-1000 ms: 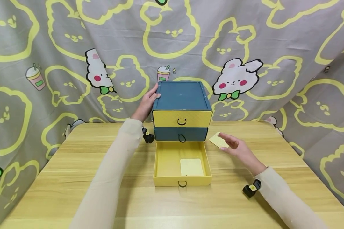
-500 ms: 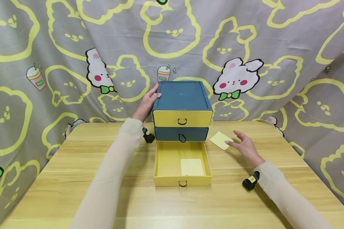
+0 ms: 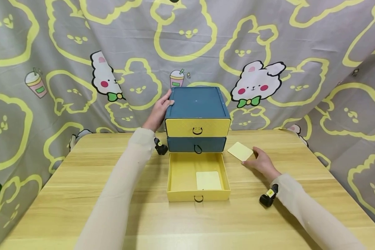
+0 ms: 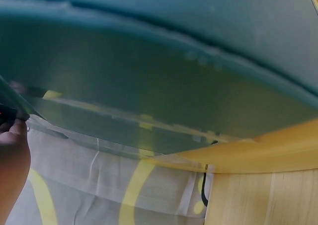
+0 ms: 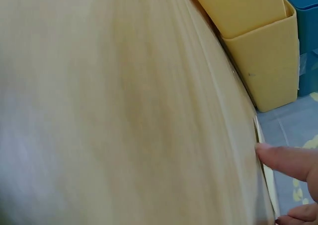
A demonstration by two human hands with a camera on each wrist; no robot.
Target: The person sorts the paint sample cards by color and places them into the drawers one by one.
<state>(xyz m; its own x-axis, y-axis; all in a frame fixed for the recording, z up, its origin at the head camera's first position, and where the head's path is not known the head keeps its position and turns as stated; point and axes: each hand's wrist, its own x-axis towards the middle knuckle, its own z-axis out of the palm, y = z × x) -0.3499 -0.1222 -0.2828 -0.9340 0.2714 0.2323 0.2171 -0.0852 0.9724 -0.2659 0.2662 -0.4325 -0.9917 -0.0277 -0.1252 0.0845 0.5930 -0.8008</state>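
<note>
Both my arms extended, pale sleeves to the wrists. Left hand [image 3: 158, 111] reached far forward, raised, fingers straight, thumb on top. Right hand [image 3: 261, 161] low, palm down, fingers loosely bent, fingertips [image 5: 283, 161] pressing down.

Left hand [image 3: 159, 111] rests against the upper left side of the three-drawer cabinet [image 3: 197, 119]. The cabinet's bottom yellow drawer [image 3: 198, 177] is pulled out; a pale yellow card [image 3: 208, 180] lies inside. Right hand [image 3: 261, 161] touches a second yellow card [image 3: 240, 151] on the wooden table [image 3: 81, 194], right of the cabinet.

three drawers [image 3: 198, 180], two yellow cards [image 3: 240, 151]
</note>
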